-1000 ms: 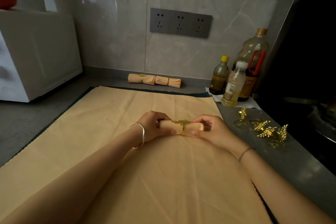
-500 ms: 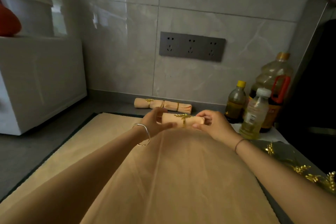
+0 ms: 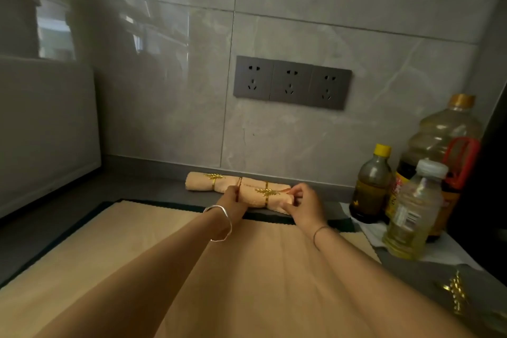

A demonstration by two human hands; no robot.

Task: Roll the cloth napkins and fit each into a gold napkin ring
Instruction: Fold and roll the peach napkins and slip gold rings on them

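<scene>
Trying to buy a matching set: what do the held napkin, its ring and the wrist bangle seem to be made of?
Napkin roll: soft woven cloth, matte peach; it creases at the end. Ring: likely thin metal, shiny gold finish, with a glinting leaf sprig; possibly plated. Bangle: probably polished silver-toned metal; bright highlights along it.

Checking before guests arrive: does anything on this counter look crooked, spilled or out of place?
Nothing stands out. The napkin held by the left hand and right hand is rolled, its gold ring near the middle. The finished rolls lie along the wall, and the bottles stand upright, no spill visible.
</scene>
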